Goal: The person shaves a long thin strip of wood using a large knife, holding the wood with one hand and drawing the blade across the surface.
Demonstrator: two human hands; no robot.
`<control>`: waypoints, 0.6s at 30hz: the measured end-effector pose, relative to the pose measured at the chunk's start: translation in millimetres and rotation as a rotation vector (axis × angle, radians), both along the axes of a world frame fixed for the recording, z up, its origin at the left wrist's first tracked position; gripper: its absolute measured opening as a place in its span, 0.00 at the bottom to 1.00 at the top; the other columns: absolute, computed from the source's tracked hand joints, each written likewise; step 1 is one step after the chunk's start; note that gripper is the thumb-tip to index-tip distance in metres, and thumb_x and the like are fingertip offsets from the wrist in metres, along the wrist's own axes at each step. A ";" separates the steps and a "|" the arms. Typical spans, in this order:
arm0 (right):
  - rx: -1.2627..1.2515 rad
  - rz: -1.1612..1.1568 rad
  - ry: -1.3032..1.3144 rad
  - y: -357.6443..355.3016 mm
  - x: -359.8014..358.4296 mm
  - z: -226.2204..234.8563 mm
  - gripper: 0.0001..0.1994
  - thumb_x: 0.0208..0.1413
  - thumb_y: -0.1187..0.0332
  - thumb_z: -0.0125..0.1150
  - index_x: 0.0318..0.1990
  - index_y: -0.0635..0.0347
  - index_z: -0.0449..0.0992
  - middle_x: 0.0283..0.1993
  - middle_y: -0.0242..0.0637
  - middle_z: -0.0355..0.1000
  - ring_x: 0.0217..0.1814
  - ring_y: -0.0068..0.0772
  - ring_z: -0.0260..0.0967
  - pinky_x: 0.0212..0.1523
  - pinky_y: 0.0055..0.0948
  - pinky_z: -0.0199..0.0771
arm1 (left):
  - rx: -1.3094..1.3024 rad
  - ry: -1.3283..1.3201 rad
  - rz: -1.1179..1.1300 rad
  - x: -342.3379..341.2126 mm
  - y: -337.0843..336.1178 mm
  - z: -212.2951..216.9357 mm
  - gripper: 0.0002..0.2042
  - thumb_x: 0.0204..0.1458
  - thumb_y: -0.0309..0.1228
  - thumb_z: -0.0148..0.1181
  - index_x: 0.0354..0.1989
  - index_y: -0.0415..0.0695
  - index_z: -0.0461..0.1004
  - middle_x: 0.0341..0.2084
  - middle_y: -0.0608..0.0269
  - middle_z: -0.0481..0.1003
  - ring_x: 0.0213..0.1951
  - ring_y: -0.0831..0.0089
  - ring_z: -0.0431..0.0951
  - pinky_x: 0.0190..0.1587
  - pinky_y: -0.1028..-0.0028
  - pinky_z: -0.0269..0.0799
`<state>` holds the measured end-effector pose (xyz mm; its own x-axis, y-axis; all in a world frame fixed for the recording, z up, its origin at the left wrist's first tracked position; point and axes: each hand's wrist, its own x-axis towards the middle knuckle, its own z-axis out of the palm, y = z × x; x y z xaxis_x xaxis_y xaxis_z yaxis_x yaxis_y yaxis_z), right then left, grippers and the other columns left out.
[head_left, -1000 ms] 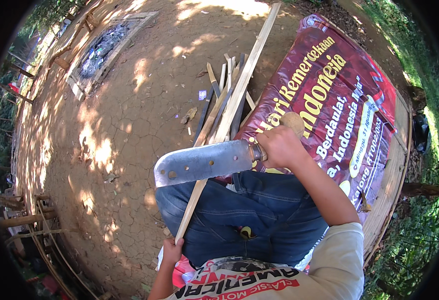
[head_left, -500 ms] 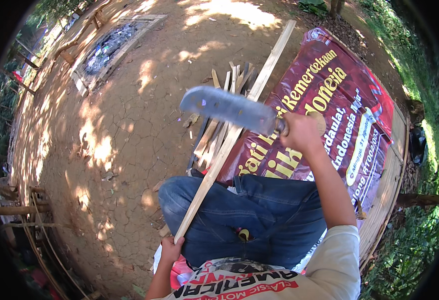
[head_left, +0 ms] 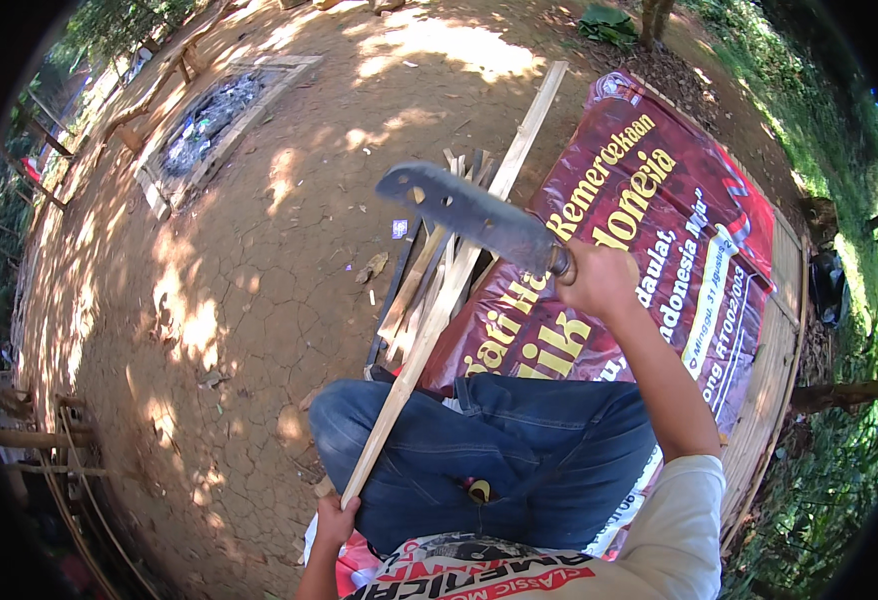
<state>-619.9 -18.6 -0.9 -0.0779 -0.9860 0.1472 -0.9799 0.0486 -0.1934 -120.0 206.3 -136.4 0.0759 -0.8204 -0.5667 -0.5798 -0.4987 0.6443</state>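
The right hand [head_left: 596, 282] is curled firmly around the handle of a big knife [head_left: 479, 215], holding it out past the knees. The broad grey blade has a row of holes and points left, with its rounded tip a little farther from the body than the handle. The left hand [head_left: 336, 518], beside the left hip, has its fingers closed on the near end of a long pale wooden strip [head_left: 414, 370].

The strip slants across the left thigh of the blue jeans [head_left: 499, 430] and runs away to the right, ending near the far left corner of a dark red banner [head_left: 699, 240]. The blade crosses over the strip in view; whether they touch, I cannot tell.

Just left of the banner's left edge, loose sticks [head_left: 422, 290] lie bunched beneath the line of the strip, with a dry leaf [head_left: 373, 267] on the dirt ground [head_left: 259, 300] beside them. The banner covers part of a bamboo platform [head_left: 774, 370], whose slats show along its right edge. Toward the ground's far left corner is a framed ash pit [head_left: 214, 120].
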 end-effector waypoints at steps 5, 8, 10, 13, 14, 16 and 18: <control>-0.149 0.388 -0.038 7.0 11.2 -22.4 0.11 0.28 0.67 0.62 0.22 0.56 0.67 0.19 0.38 0.69 0.24 0.45 0.71 0.27 0.41 0.70 | 0.002 0.020 0.007 -7.5 -5.5 10.9 0.15 0.50 0.33 0.61 0.17 0.34 0.72 0.11 0.73 0.63 0.17 0.82 0.60 0.19 0.72 0.56; -0.147 0.442 0.056 -9.5 -4.0 -8.9 0.11 0.28 0.67 0.62 0.22 0.56 0.67 0.19 0.38 0.69 0.25 0.45 0.72 0.28 0.41 0.70 | -0.009 0.033 0.004 -3.1 -1.3 5.8 0.15 0.50 0.33 0.61 0.18 0.34 0.72 0.11 0.73 0.63 0.17 0.82 0.60 0.19 0.72 0.56; -0.086 0.287 0.046 -23.7 -17.3 0.6 0.10 0.32 0.66 0.61 0.23 0.57 0.70 0.22 0.42 0.71 0.28 0.48 0.72 0.31 0.44 0.71 | 0.001 0.024 0.008 -4.9 -2.4 9.0 0.15 0.50 0.33 0.61 0.18 0.34 0.72 0.11 0.73 0.63 0.17 0.82 0.61 0.19 0.72 0.57; -0.035 -0.036 -0.012 -46.3 -34.6 24.2 0.10 0.37 0.64 0.60 0.28 0.58 0.74 0.26 0.46 0.74 0.33 0.50 0.73 0.36 0.45 0.73 | -0.021 0.005 -0.020 -2.8 -2.3 9.9 0.15 0.50 0.33 0.62 0.18 0.35 0.72 0.11 0.72 0.63 0.17 0.82 0.60 0.19 0.72 0.57; 0.000 -0.170 -0.021 -53.1 -40.4 37.3 0.11 0.39 0.64 0.59 0.31 0.58 0.76 0.28 0.48 0.75 0.34 0.51 0.74 0.39 0.45 0.74 | -0.011 -0.001 -0.016 -3.5 -3.7 10.1 0.15 0.49 0.33 0.62 0.18 0.34 0.72 0.11 0.72 0.64 0.17 0.82 0.61 0.19 0.72 0.57; -0.083 -0.252 -0.050 -71.9 -79.5 25.0 0.13 0.42 0.61 0.59 0.34 0.57 0.77 0.30 0.49 0.75 0.36 0.51 0.74 0.42 0.45 0.74 | 0.008 -0.011 -0.011 -6.6 -7.3 10.8 0.15 0.49 0.33 0.62 0.18 0.34 0.73 0.11 0.72 0.64 0.17 0.82 0.61 0.19 0.72 0.57; -0.059 -0.327 -0.083 -80.4 -99.0 25.9 0.14 0.42 0.61 0.59 0.36 0.58 0.78 0.31 0.49 0.76 0.37 0.52 0.74 0.43 0.46 0.74 | 0.023 -0.044 -0.022 -6.9 -8.2 12.1 0.14 0.48 0.32 0.63 0.18 0.34 0.73 0.11 0.71 0.65 0.17 0.82 0.62 0.19 0.71 0.58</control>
<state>-718.8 -99.0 25.0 -0.4029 -0.8967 0.1833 -0.8951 0.3442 -0.2835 -126.9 198.1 -124.3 0.0836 -0.8091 -0.5817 -0.6186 -0.4998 0.6063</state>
